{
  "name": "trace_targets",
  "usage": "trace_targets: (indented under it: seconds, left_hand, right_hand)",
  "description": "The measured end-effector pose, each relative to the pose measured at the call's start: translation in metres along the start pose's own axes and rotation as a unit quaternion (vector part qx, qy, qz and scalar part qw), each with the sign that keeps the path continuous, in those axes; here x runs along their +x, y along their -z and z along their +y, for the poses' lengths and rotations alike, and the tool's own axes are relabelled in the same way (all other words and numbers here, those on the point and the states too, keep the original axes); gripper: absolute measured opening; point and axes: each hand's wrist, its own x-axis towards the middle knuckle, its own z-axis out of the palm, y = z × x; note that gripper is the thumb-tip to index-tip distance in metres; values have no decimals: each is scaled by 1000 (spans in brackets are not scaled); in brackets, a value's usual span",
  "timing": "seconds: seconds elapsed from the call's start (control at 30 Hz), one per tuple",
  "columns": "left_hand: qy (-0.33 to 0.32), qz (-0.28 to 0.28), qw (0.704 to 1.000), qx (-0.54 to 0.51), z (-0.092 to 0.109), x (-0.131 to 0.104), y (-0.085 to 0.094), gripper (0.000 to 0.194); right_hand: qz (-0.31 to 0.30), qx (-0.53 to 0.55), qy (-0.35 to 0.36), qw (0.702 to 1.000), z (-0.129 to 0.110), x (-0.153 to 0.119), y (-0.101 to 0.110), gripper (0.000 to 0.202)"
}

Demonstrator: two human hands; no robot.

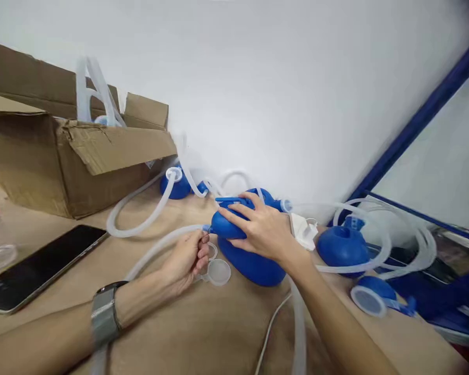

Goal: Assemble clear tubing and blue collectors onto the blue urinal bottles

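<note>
My right hand (263, 229) lies over a rounded blue plastic piece (224, 225), its fingers spread across the top and gripping it. At that piece's left end, my left hand (189, 260) is closed in a pinch on the end of a translucent hose (162, 244). The hose runs from there under my left wrist toward the front edge. Beneath the held piece sits a larger blue plastic body (254, 265). A clear round cap (219, 272) lies beside my left fingertips, partly hidden by them. Exactly how the hose end meets the blue piece is covered by my fingers.
An open cardboard box (101, 177) with hoses stands at the back left. A black phone (42, 265) lies in front of it. More blue pieces (343, 246) and coiled hoses (418, 245) lie right. A white cable (269, 328) crosses the table. Behind is a white wall.
</note>
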Motion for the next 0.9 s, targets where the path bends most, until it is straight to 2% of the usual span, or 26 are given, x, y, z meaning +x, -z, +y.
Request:
trace_targets:
  seconds: [0.27, 0.53, 0.67, 0.73, 0.83, 0.9]
  left_hand:
    - [6, 3, 1000, 21, -1, 0, -2, 32]
    - [-5, -17, 999, 35, -5, 0, 2, 27]
    - [-15, -21, 999, 32, -6, 0, 1, 25]
    - [-12, 5, 1000, 21, -1, 0, -2, 27]
    - [-18, 54, 998, -5, 7, 2, -5, 29]
    - [-23, 57, 998, -17, 11, 3, -6, 30]
  right_hand:
    - [-36, 113, -166, 979, -8, 1, 3, 71]
    - [-107, 239, -310, 914, -9, 7, 12, 80]
    - [-115, 266, -329, 899, -8, 7, 10, 79]
    - [-109, 276, -326, 898, -9, 6, 8, 78]
    - [-89, 244, -309, 915, -12, 6, 9, 75]
    - [-82, 203, -295, 930, -15, 6, 14, 72]
